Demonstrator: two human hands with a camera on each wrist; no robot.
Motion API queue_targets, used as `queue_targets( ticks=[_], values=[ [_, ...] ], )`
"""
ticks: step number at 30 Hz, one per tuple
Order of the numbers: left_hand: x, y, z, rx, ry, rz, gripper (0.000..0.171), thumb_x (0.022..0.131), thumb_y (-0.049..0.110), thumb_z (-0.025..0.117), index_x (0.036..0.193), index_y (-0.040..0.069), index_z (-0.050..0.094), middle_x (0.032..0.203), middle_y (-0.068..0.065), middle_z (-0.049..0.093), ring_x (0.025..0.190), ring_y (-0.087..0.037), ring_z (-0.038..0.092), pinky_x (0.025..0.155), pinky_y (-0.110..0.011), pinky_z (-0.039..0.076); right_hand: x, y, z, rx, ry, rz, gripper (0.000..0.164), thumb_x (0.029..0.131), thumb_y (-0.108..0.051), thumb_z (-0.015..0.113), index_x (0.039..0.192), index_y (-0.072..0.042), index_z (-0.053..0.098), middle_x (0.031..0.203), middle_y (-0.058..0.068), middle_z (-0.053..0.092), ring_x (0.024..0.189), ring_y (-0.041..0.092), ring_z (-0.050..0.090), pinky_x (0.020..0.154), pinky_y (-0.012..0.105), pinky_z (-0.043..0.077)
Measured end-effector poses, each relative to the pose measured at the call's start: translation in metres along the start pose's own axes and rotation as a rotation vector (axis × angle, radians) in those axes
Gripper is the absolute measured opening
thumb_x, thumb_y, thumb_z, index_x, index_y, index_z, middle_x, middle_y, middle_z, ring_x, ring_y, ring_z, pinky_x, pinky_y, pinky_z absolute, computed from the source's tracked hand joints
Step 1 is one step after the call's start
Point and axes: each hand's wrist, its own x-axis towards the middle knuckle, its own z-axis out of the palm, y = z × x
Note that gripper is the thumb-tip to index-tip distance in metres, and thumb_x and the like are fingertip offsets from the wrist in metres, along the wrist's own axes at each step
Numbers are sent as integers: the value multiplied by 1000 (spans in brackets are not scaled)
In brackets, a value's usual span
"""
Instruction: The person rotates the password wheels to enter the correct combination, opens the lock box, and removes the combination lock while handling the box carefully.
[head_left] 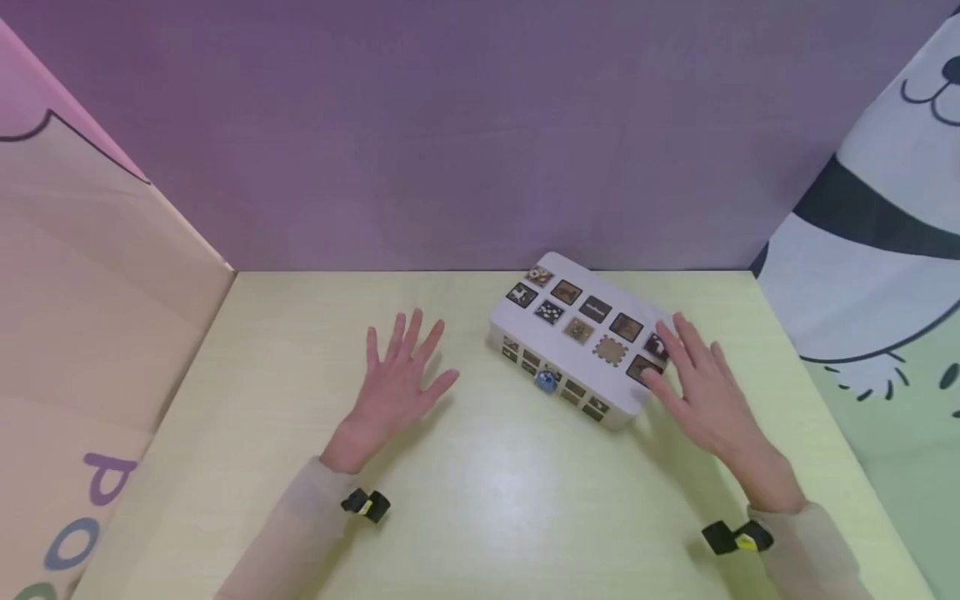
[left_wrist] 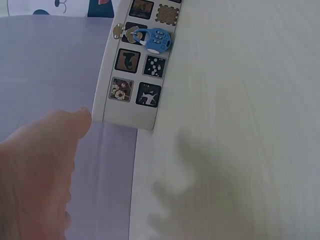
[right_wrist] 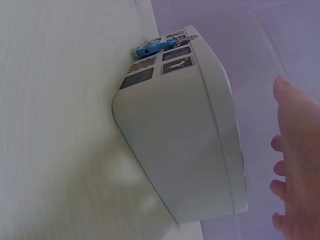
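Observation:
A white box (head_left: 577,333) with rows of small square pictures on its lid and front lies at an angle toward the back right of the table. From a brass clasp (left_wrist: 118,31) on its front hangs a blue combination padlock (left_wrist: 158,41). My left hand (head_left: 393,387), palm down with fingers spread, hovers left of the box and holds nothing. Over the box's right end, my right hand (head_left: 701,392) has its fingers extended, overlapping the lid's corner in the head view. In the right wrist view that hand appears apart from the box's plain end.
The box stands on a pale wood-grain table (head_left: 480,517). A purple panel (head_left: 465,142) rises behind it. Printed side panels flank the table, one with letters (head_left: 71,542) on the left, another with a cartoon animal (head_left: 885,217) on the right. Each wrist wears a black camera.

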Motion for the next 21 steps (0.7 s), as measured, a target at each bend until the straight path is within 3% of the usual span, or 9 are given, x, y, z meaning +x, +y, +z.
queue_targets(
  ticks=[21],
  values=[
    [-4,15,10,-15,-2,52,75,105,62,39,165,23,19,172,-16,8,159,-38,4,122,-68,-8,-4,-16,10,1,-17,-33,71,109,-44,47,164,-9,20,172,19,11,157,41,15,129,52,-1]
  ],
)
